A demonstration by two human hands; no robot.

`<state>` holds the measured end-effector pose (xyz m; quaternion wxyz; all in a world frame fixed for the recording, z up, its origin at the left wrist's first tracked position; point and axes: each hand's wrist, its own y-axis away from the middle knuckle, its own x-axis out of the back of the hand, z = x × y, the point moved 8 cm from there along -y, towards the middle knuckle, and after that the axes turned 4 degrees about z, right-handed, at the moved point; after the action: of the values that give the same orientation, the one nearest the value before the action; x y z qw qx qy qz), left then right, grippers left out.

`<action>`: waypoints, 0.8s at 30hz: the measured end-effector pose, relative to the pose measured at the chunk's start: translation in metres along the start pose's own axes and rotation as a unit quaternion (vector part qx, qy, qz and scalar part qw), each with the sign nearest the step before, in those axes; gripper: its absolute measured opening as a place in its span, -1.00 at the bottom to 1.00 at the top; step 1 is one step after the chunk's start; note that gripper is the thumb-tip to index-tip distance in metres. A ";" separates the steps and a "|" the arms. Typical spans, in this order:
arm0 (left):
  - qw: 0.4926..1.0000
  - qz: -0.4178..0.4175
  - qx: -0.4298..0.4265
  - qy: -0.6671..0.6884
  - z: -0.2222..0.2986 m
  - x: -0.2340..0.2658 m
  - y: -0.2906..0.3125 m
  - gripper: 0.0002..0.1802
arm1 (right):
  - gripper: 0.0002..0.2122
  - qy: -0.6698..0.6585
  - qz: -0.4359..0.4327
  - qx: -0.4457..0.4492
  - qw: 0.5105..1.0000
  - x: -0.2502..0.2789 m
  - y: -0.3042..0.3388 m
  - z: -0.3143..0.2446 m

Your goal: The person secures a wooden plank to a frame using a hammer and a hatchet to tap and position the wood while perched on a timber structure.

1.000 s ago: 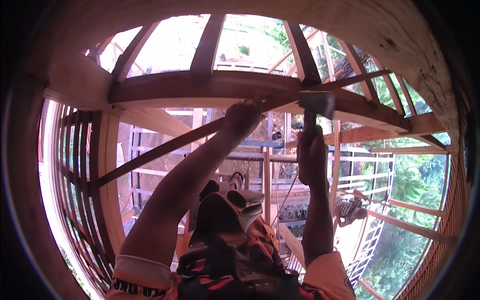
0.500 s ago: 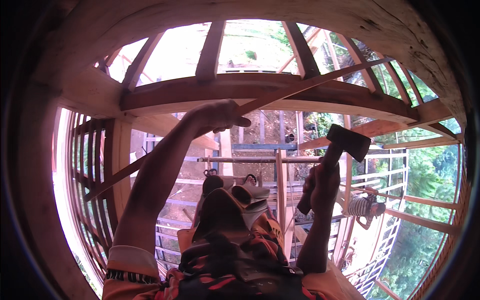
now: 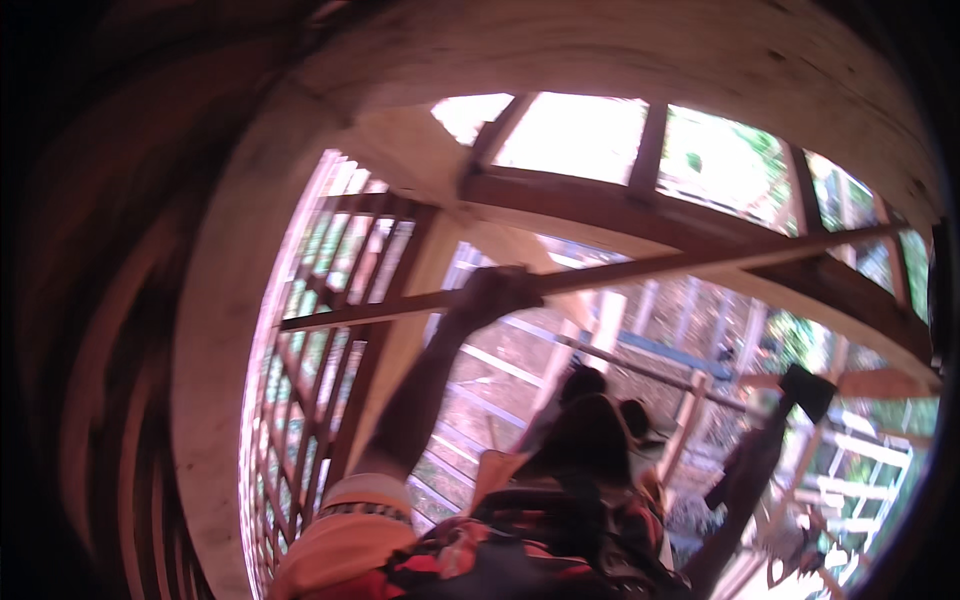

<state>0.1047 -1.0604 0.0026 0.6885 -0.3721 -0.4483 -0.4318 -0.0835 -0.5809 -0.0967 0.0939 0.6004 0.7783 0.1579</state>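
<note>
My left hand [image 3: 497, 290], raised ahead of me, is closed around a long thin wooden strip [image 3: 665, 267]. The strip slants across the view, its right end higher and its left end beside the upright slats. Off to the right, my right hand [image 3: 748, 460] grips a hatchet [image 3: 808, 393] by its handle, with the dark, broad head up. Motion blurs the right hand and the hatchet. A thick wooden beam [image 3: 610, 215] runs behind the strip.
A large curved timber [image 3: 640, 55] arches close overhead. Slatted framing [image 3: 325, 290] stands at left. Far below lie ground and crossbars, with a dark pole [image 3: 640, 362] across. Another person [image 3: 795, 540] is lower right, blurred.
My view has turned left and tilted, so the scene shifts rightward. The strip lies flatter across the view. Both hands keep hold of the strip and the hatchet.
</note>
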 end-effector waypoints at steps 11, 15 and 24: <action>0.995 -0.069 0.046 -0.056 -0.051 -0.007 0.040 -0.56 | -0.78 0.092 -0.034 0.010 0.995 -0.030 0.009 -0.052; 0.984 0.086 -0.088 -0.130 0.001 0.019 0.034 -0.51 | -0.76 0.088 -0.006 -0.002 0.996 -0.018 0.014 -0.042; 0.762 -0.401 0.076 0.502 0.184 -0.105 0.103 -0.76 | -0.68 0.087 0.017 -0.024 0.996 -0.010 0.022 -0.025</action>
<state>0.1222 -0.8319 -0.0496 0.6047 0.1654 -0.1778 -0.7585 -0.0696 -0.5885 -0.0659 0.0369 0.5953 0.7691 0.2297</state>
